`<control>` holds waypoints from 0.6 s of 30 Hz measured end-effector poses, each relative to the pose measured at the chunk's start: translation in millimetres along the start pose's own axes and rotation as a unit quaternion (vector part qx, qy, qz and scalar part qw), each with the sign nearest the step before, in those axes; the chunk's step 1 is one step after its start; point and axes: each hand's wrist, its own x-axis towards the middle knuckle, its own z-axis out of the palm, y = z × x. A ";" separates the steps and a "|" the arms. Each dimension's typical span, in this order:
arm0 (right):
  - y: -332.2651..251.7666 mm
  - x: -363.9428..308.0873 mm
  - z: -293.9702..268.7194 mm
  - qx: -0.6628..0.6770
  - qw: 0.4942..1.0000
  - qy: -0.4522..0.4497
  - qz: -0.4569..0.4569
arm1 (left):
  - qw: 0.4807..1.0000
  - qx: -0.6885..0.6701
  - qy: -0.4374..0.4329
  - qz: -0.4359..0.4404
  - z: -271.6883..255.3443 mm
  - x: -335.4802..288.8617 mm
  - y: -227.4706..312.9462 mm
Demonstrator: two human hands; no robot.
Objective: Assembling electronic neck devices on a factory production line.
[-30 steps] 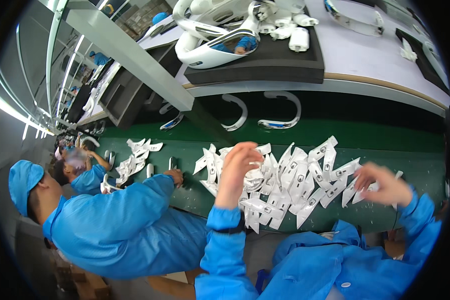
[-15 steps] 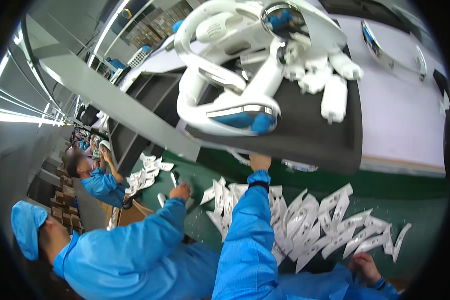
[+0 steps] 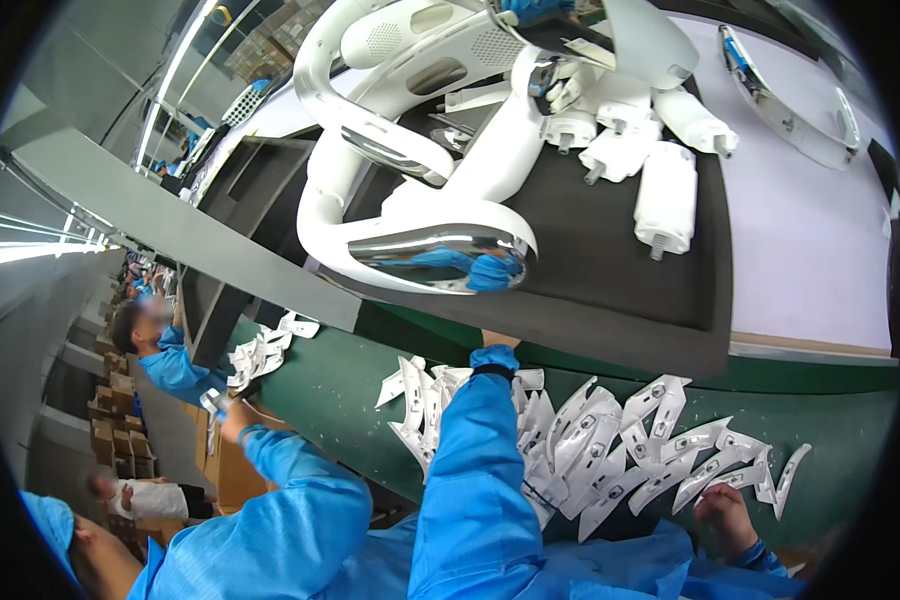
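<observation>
left hand (image 3: 500, 338) is mostly hidden by the black tray (image 3: 620, 335); right hand (image 3: 727, 513) is held beside white pieces (image 3: 706, 481) at the near edge of the green table (image 3: 320, 385); neither grip can be told.

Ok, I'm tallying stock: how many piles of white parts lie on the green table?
2: large pile by the right hand, small pile farther left; others may be hidden.
</observation>
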 end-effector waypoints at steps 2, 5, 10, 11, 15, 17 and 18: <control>1.1 -6.9 -2.5 -0.002 1.000 -0.007 -0.020 | 0.999 -0.008 0.011 0.034 -2.9 -7.4 -4.0; 1.0 -21.4 0.6 -0.015 0.999 0.033 -0.021 | 0.991 -0.001 0.091 0.103 -15.2 -2.6 13.0; 8.1 -27.7 11.8 -0.039 0.995 -0.023 -0.094 | 0.884 -0.461 0.051 -0.059 -113.8 -53.8 88.7; 7.4 -30.1 19.4 -0.053 0.993 -0.038 -0.101 | 0.816 -0.569 0.045 -0.093 -141.6 -74.8 98.4; 10.2 -42.8 49.0 -0.080 0.987 -0.069 -0.118 | 0.645 -0.752 0.009 -0.135 -192.7 -142.3 128.1; 13.3 -51.2 64.7 -0.119 0.979 -0.089 -0.142 | 0.519 -0.841 -0.083 -0.129 -189.4 -177.5 136.4; 14.9 -50.5 72.4 -0.128 0.971 -0.123 -0.157 | 0.498 -0.854 -0.086 -0.124 -194.8 -195.5 147.8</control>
